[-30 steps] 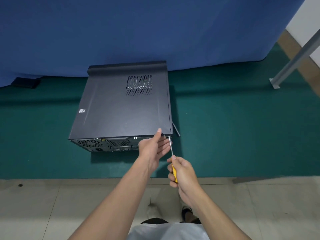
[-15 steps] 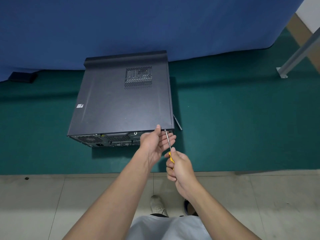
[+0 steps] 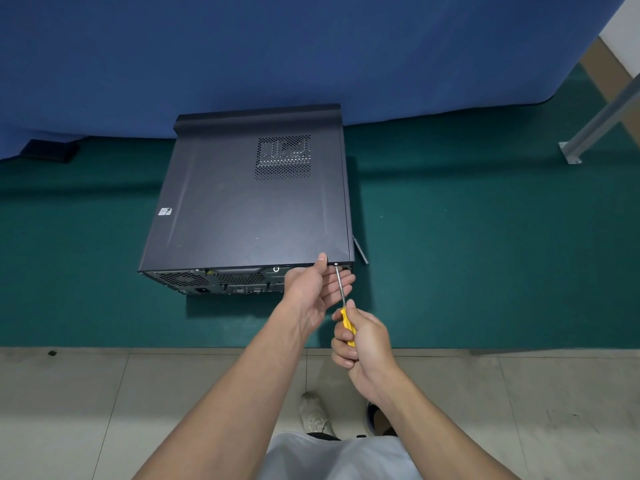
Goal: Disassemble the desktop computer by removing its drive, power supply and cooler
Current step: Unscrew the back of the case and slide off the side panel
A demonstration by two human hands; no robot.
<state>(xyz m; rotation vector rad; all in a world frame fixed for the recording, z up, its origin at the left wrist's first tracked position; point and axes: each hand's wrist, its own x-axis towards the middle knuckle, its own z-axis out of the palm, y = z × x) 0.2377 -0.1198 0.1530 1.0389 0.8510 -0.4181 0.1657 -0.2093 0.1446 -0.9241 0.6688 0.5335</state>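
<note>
**Hands at a rear screw, case not yet opened**

Grips a yellow-handled screwdriver (image 3: 347,325) in the right hand (image 3: 365,342), fingers curled tight round the handle. Sets the tip on a small screw (image 3: 336,264) at the rear right corner of the case. Braces the left hand (image 3: 317,287) just beside the shaft, fingers loosely straight and holding nothing, thumb resting on the back edge of the side panel (image 3: 242,209).

Beyond the hands: a black desktop computer (image 3: 194,237), lying on its side on a green mat (image 3: 485,258), rear ports and fan grille facing the camera. Shows a square vent (image 3: 283,156) in the upward panel. Behind it, a blue curtain (image 3: 277,46). Nearer, pale floor tiles (image 3: 104,410) and a pair of shoes. Far right, a grey metal leg (image 3: 606,112).

Looks, from this view, to be very early in the task. Panel closed, so nothing of the inside to be seen. Drive, power supply and cooler presumably all in place. Left to do: free the panel screws, take off the panel, then remove all three parts.
</note>
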